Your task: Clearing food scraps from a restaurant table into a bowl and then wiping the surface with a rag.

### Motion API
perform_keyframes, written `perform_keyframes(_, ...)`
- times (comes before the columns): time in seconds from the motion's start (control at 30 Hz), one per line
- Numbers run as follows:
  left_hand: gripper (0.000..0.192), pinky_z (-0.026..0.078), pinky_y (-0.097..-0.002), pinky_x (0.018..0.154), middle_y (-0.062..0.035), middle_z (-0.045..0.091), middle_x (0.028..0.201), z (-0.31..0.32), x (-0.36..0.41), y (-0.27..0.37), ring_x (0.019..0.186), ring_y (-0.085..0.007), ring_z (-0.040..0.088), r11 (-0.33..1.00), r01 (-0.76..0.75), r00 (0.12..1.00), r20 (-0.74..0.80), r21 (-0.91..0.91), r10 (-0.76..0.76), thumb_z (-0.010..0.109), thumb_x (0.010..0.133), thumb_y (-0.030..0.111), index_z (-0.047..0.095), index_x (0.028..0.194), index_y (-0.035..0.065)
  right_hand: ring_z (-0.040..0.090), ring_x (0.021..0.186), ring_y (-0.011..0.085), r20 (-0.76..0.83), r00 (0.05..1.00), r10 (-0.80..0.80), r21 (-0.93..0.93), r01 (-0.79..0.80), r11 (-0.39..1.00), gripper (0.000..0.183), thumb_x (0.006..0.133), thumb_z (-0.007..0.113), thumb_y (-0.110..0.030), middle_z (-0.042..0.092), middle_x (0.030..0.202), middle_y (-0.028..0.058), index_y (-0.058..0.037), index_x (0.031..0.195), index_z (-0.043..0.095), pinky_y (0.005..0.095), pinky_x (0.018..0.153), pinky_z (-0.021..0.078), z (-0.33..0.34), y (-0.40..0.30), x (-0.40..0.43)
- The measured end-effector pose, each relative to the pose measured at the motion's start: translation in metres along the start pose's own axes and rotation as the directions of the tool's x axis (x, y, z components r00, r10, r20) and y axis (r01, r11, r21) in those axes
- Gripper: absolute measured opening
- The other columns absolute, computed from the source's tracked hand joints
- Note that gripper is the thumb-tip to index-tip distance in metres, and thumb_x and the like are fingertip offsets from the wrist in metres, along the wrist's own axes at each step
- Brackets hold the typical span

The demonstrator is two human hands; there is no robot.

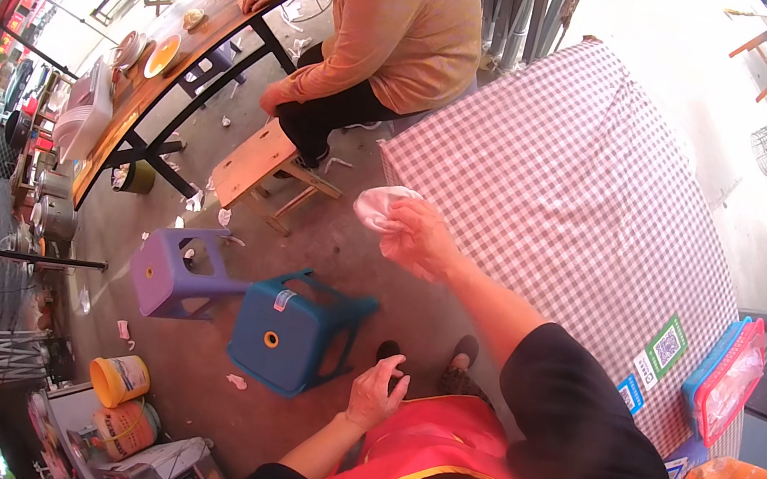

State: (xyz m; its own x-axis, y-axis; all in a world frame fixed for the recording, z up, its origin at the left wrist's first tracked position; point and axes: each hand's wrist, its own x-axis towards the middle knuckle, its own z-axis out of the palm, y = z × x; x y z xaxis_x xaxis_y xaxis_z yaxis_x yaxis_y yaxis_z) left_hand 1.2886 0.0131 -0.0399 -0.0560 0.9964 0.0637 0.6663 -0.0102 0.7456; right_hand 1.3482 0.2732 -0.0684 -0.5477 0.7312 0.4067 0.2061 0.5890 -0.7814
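Observation:
My right hand (422, 238) is raised in front of me, gripping a bunched white cloth (375, 206). It is near the left edge of a table under a pink-and-white checked tablecloth (562, 170). Held low in front of my red apron (442, 432), my left hand (374, 394) has its fingers bent and apart, with nothing seen in it. A blue plastic stool (277, 332) stands on the floor to the left of that hand. Beside it is a purple plastic stool (157, 274).
A seated person (404, 22) leans on a wooden table (177, 60) holding a bowl (163, 56) and a plastic tub (87, 110). Near that person is a wooden stool (256, 161). Scraps litter the concrete floor. Blue and pink baskets (729, 381) rest at the checked table's right end.

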Motion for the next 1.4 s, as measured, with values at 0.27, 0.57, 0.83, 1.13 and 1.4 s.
perform_keyframes(0.27,0.036,0.049,-0.0326,0.061,-0.0095,0.06,0.087,-0.013,-0.016,-0.011,0.067,-0.0233,0.061,0.991,-0.116,0.993,-0.019,-0.07,0.115,0.059,0.076,0.004,0.047,0.109,0.0028,0.053,0.107,0.0271,-0.268,0.915,0.302,-0.195,-0.358,0.913,0.034,0.077,0.047,0.003,0.053,0.119,0.0121,-0.0043,0.108,0.058,0.0312,0.09,0.0437,-0.126,-0.003,-0.042)
perform_keyframes(0.57,0.036,0.05,-0.0322,0.062,-0.0093,0.062,0.089,-0.029,-0.07,-0.042,0.069,-0.0224,0.062,0.998,0.01,0.995,-0.097,-0.062,-0.016,0.059,0.076,0.003,0.047,0.11,0.0026,0.046,0.112,0.0257,-0.009,0.991,0.133,-0.333,-0.128,0.934,0.037,0.071,0.058,-0.009,0.053,0.117,0.009,-0.009,0.108,0.058,0.0408,0.096,0.0366,-0.013,-0.022,-0.02)
perform_keyframes(0.83,0.033,0.05,-0.032,0.065,-0.0118,0.062,0.094,-0.029,-0.08,-0.053,0.075,-0.0214,0.063,0.984,0.113,0.994,0.014,-0.139,-0.112,0.055,0.081,0.006,0.046,0.113,0.0014,0.038,0.119,0.0152,0.332,0.793,0.512,-0.943,0.266,0.2,0.036,0.077,0.049,-0.013,0.046,0.124,0.0026,-0.0036,0.111,0.053,0.0545,0.105,0.0165,-0.03,-0.071,-0.125)
perform_keyframes(1.13,0.032,0.049,-0.0324,0.07,-0.0121,0.061,0.095,-0.015,-0.025,-0.037,0.077,-0.0232,0.062,0.977,-0.105,0.923,0.347,-0.183,0.165,0.052,0.083,0.005,0.045,0.114,0.0032,0.044,0.113,0.0133,0.015,0.753,0.658,-0.905,-0.27,0.33,0.023,0.074,0.05,-0.011,0.057,0.108,0.0002,-0.0052,0.095,0.06,0.0491,0.109,0.0126,-0.13,-0.17,-0.425)
perform_keyframes(1.4,0.029,0.048,-0.031,0.069,-0.01,0.061,0.094,0.016,-0.025,0.029,0.073,-0.0194,0.062,0.943,-0.249,0.814,0.481,-0.22,0.327,0.047,0.086,0.003,0.043,0.115,0.0042,0.053,0.101,0.0275,-0.864,0.314,0.393,-0.304,-0.948,0.089,0.029,0.071,0.054,-0.005,0.059,0.099,0.0093,-0.0091,0.098,0.062,0.0377,0.089,0.0409,-0.167,-0.269,-0.563)
